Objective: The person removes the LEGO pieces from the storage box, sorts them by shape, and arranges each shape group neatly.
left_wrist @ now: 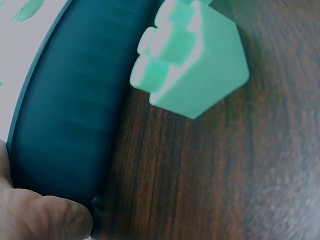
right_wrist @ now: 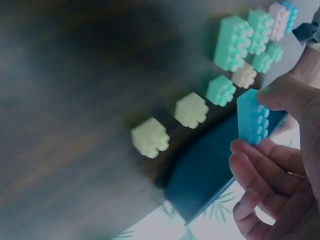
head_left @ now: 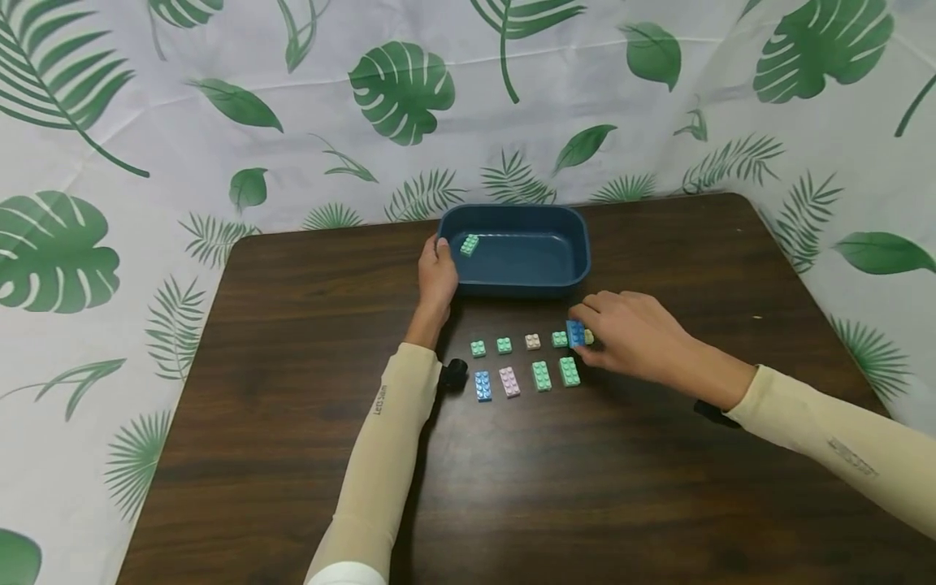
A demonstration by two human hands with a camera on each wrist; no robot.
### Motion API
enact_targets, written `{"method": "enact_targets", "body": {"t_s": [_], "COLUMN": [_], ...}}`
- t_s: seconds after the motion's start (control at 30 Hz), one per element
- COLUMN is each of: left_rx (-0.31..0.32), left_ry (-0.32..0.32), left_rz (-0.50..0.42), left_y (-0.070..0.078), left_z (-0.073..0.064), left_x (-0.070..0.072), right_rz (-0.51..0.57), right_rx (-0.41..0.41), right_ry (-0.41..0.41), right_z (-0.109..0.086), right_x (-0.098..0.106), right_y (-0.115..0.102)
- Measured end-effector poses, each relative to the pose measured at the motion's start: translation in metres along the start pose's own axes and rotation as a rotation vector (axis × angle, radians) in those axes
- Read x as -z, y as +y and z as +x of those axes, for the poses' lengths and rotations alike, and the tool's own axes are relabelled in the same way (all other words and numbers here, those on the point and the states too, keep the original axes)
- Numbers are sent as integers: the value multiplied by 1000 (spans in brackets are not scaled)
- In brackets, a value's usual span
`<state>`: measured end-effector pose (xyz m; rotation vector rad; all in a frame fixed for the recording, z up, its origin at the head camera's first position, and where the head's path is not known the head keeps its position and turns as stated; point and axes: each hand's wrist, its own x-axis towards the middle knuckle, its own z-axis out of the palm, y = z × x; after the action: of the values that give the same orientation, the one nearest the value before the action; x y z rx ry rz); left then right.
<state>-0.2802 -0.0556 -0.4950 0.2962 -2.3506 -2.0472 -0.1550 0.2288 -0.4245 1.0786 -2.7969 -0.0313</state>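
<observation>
My left hand [head_left: 437, 280] grips the left end of a dark blue plastic bin [head_left: 513, 288], the thumb over its rim. In the left wrist view that thumb [left_wrist: 47, 215] lies against the bin's wall [left_wrist: 65, 110]. One light green toy brick [head_left: 470, 244] lies inside, near the left end. My right hand [head_left: 632, 337] pinches a blue toy brick [right_wrist: 252, 117] between thumb and fingertips, held above the table in front of the bin's right end. Below it, a yellow brick [head_left: 589, 336] is partly hidden; the right wrist view shows two yellow bricks [right_wrist: 191, 111].
Small bricks, green [head_left: 478, 348] and beige [head_left: 532, 341], form a row before the bin. Longer ones lie nearer: blue [head_left: 483, 386], pink [head_left: 509, 382] and green [head_left: 541, 376]. The brown table [head_left: 512, 487] meets a leaf-print cloth [head_left: 307, 162] behind.
</observation>
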Motion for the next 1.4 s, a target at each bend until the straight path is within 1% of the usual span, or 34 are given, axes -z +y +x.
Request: {"method": "enact_targets", "body": {"t_s": [0.1, 0.23, 0.33, 0.47, 0.67, 0.93, 1.2, 1.3, 1.4], "left_rx": [-5, 0, 6, 2, 4, -11, -9, -9, -2], "left_ry": [1, -3, -4, -3, 5, -8, -8, -11, -12], "left_rz": [-7, -7, -4, -2, -11, -11, -4, 1, 3], "left_y": [1, 0, 0, -1, 0, -1, -2, -1, 0], "left_z": [0, 0, 1, 1, -1, -1, 0, 0, -1], "left_x": [1, 1, 0, 0, 1, 1, 1, 1, 0], "right_rz": [-6, -2, 4, 11, 37, 43, 54, 51, 35], "right_rx": [16, 24, 33, 34, 21, 25, -14, -16, 18], "right_ry": [1, -28, -39, -33, -54, -60, -120, -98, -21], "right_z": [-12, -24, -31, -37, -39, -42, -41, -40, -35], "right_x": [-5, -11, -17, -24, -28, -29, -27, -24, -18], "right_y": [1, 1, 1, 1, 1, -2, -4, -3, -2]}}
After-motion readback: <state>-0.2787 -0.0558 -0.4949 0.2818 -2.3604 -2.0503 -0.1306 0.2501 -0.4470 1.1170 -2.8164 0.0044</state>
